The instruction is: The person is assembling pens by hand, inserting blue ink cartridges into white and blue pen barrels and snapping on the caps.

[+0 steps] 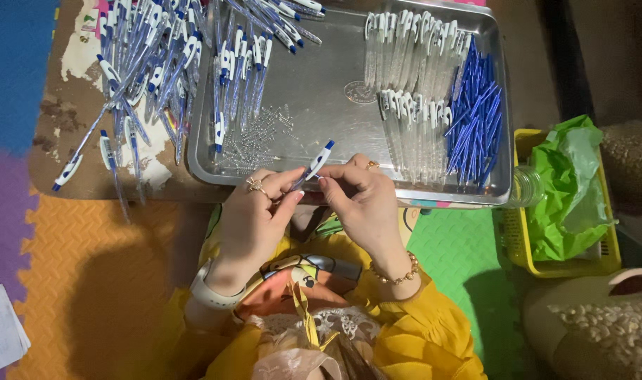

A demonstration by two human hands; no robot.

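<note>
Near the body, the left hand and the right hand both pinch one pen, held just over the near edge of the metal tray. Farther in the tray lie small springs, empty clear barrels and blue refills, not yet put together. Far left, a big pile of finished pens looks done.

Your left hand and right hand meeting at near edge of tray, pinching one pen between them. Springs lying in tray just beyond your left hand. Pen barrels sitting in tray's right half, refills lying right of them. Finished pens spilling over tray's left rim onto table. Basket standing right of tray.
</note>
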